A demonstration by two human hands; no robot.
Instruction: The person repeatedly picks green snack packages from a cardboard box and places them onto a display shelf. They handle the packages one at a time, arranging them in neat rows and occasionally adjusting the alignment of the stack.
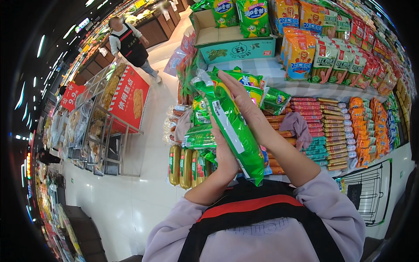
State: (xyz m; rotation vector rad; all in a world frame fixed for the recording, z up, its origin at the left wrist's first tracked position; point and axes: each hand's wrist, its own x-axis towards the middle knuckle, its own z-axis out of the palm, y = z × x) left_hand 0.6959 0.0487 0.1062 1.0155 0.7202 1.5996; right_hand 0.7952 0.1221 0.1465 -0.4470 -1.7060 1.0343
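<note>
A shiny green plastic food packet (234,131) is held on a slant in front of my chest, pressed between both palms. My left hand (224,152) supports its near left side, thumb and fingers partly behind it. Across its upper right side lies my right hand (245,108), fingers straight and together. A white label strip runs along the side turned towards me. Beyond my hands, more green packets (247,82) lie piled on the display, and another green packet (199,136) lies beside my left wrist.
An open teal carton (237,50) holds upright green packets. Sausage packs (340,62) stand on the raised shelf; wrapped sausages (306,113) lie below with a purple cloth (296,127). Thick gold sausages (186,168) lie left. A shopping cart (366,193) stands right; a person (131,46) walks beyond a rack.
</note>
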